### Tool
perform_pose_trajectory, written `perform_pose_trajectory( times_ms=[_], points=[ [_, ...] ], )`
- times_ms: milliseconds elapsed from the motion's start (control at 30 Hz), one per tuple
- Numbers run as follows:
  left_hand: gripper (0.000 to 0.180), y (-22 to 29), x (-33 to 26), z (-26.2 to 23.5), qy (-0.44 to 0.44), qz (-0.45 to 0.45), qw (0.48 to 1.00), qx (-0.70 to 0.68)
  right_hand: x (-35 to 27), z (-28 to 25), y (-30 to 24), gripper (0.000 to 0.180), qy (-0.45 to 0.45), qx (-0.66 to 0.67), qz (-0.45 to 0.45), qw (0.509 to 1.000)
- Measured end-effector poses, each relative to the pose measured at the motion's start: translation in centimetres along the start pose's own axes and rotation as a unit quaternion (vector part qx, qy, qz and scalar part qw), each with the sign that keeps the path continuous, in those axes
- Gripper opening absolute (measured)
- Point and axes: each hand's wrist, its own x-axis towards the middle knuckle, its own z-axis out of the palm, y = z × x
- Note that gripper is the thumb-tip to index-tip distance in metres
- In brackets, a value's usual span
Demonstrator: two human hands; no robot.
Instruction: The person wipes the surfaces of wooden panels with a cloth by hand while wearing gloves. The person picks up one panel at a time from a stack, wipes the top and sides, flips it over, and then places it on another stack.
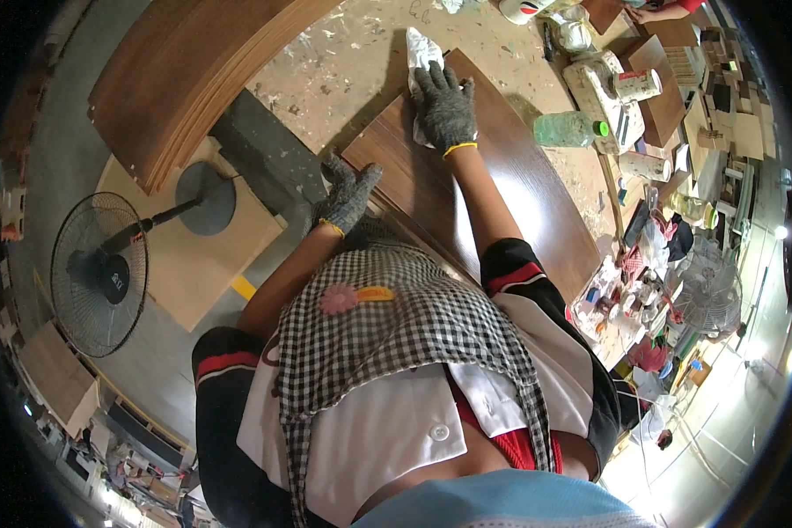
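Note:
A dark brown wooden board (537,207) with a glossy sheen lies on the worktable in front of me. My right hand (446,110), in a grey glove with a yellow cuff, presses a white cloth (423,51) against the board's far left edge. Part of the cloth is hidden beneath the fingers. Beside the near left corner of the board is my left hand (347,195), gloved the same way, its thumb and fingers apart with nothing visible in them. Whether it touches the board's edge, I cannot tell.
A stack of brown boards (194,75) lies at the far left. Below it stands a black fan (101,275). A green-capped plastic bottle (565,129) lies right of the board, near stained cans (638,85). Another person's hand (656,13) shows at the far right.

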Motion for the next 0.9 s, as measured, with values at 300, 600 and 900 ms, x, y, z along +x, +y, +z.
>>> perform_pose_trajectory(
  times_ms=[300, 600, 900],
  points=[
    [0.13, -0.6, 0.2, 1.0, -0.006, 0.001, 0.999, -0.051, -1.4, 2.7, 0.5, 0.044, 0.03, 0.03, -0.141, 0.989],
    [0.106, -4.7, 3.7, 2.0, -0.046, 0.03, 0.995, 0.081, -5.2, 1.3, -4.8, 0.054, -0.015, -0.01, -0.206, 0.978],
    [0.114, 6.6, -4.4, 0.8, 0.086, 0.04, 0.995, 0.001, 2.9, -0.1, 7.4, 0.052, 0.034, 0.042, 0.117, 0.992]
  ],
)
